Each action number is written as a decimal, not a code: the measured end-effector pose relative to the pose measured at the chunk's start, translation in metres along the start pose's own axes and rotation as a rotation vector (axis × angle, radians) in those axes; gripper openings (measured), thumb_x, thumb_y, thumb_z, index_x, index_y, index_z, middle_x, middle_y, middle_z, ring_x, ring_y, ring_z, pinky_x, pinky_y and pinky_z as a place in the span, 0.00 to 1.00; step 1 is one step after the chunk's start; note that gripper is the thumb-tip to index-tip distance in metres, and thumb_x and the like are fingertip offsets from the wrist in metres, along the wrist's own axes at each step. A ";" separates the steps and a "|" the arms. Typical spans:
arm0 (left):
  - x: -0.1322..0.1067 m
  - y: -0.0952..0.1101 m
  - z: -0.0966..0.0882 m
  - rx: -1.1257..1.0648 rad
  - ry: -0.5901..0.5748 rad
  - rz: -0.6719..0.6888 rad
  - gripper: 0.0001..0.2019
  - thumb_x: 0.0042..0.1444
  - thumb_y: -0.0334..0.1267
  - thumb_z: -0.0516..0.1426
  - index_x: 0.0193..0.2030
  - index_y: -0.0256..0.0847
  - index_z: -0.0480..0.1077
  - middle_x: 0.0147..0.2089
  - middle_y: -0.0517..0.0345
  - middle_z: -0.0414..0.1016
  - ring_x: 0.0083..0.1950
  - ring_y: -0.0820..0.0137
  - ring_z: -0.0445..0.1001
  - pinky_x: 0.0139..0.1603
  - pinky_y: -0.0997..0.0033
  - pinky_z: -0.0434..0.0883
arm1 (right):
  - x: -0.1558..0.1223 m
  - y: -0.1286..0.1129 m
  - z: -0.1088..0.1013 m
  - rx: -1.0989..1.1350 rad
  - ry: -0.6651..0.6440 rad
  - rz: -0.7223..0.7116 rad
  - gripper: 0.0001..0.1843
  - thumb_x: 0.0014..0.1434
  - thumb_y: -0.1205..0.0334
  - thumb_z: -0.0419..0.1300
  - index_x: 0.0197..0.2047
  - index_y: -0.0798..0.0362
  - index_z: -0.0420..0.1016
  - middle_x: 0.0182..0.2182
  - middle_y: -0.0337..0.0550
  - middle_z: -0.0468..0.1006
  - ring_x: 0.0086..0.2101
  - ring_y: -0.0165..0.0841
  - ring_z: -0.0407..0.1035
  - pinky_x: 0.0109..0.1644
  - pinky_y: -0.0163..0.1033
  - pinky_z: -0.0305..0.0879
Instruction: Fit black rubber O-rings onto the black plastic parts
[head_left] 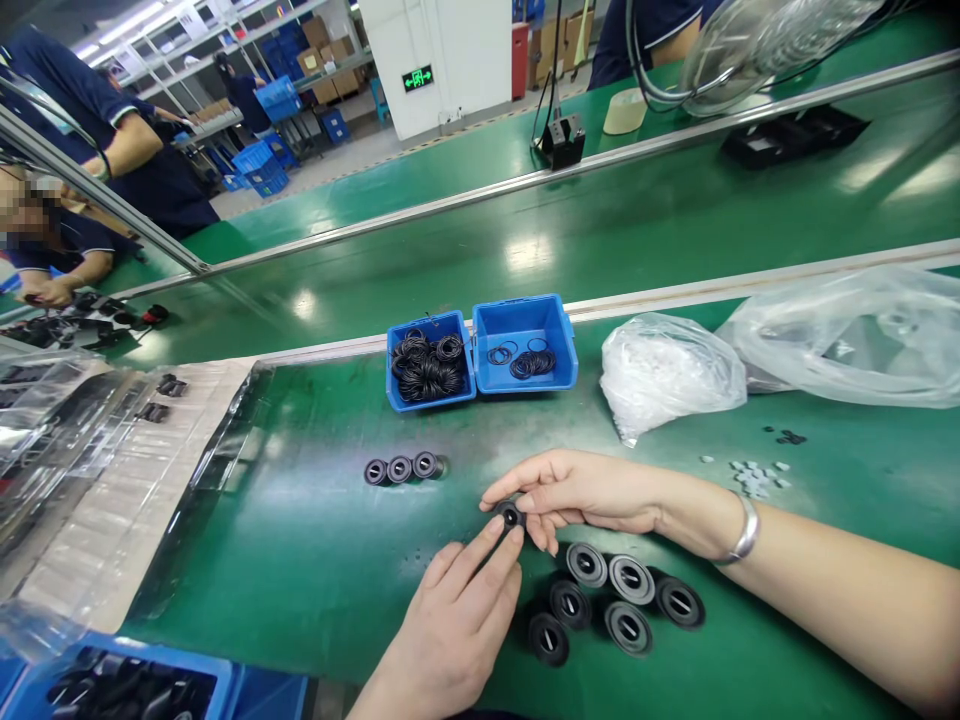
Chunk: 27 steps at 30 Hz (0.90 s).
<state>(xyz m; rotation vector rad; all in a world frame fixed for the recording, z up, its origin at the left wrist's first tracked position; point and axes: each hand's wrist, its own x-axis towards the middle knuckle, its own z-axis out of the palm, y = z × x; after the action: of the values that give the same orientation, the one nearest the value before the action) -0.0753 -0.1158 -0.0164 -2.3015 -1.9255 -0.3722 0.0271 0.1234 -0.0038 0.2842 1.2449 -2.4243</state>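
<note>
My right hand (577,495) comes in from the right, with a metal bangle (745,528) on its wrist, and pinches a small black rubber ring part (510,515) between thumb and fingers. My left hand (450,625) rises from the bottom edge, its fingertips pressed against the same part. Just below my right hand lies a loose group of round black-and-grey slotted parts (607,600). Three more of these parts (405,468) stand in a row to the left, on the green bench surface (300,560).
A hinged blue box (480,350) holds black O-rings in both halves. To its right lie a white plastic bag (667,375), a clear bag (847,340) and small grey pieces (754,478). A blue bin (127,685) of black parts sits bottom left. A co-worker's hands (52,290) work at the far left.
</note>
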 end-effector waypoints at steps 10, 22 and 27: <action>0.009 0.003 -0.002 -0.007 -0.014 -0.038 0.16 0.63 0.28 0.49 0.53 0.38 0.72 0.71 0.56 0.58 0.70 0.62 0.55 0.62 0.61 0.52 | 0.011 0.008 0.012 -0.162 0.163 -0.013 0.20 0.60 0.49 0.62 0.46 0.58 0.75 0.17 0.35 0.72 0.16 0.24 0.66 0.18 0.26 0.63; 0.003 0.001 -0.001 -0.022 -0.025 -0.017 0.20 0.60 0.23 0.46 0.55 0.33 0.71 0.70 0.48 0.60 0.72 0.56 0.52 0.62 0.57 0.53 | 0.011 0.008 0.015 -0.107 0.160 -0.065 0.23 0.57 0.48 0.65 0.44 0.60 0.72 0.23 0.40 0.76 0.22 0.28 0.73 0.21 0.29 0.70; 0.003 0.002 0.002 0.010 -0.010 -0.042 0.19 0.61 0.26 0.48 0.56 0.36 0.71 0.69 0.51 0.63 0.71 0.60 0.54 0.59 0.61 0.55 | 0.015 0.010 0.018 -0.159 0.217 -0.093 0.25 0.56 0.43 0.64 0.41 0.59 0.71 0.22 0.41 0.76 0.19 0.29 0.72 0.16 0.27 0.64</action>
<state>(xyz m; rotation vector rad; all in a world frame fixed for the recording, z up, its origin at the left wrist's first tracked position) -0.0724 -0.1128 -0.0177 -2.2641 -1.9785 -0.3549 0.0181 0.1001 -0.0059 0.4619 1.5680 -2.4028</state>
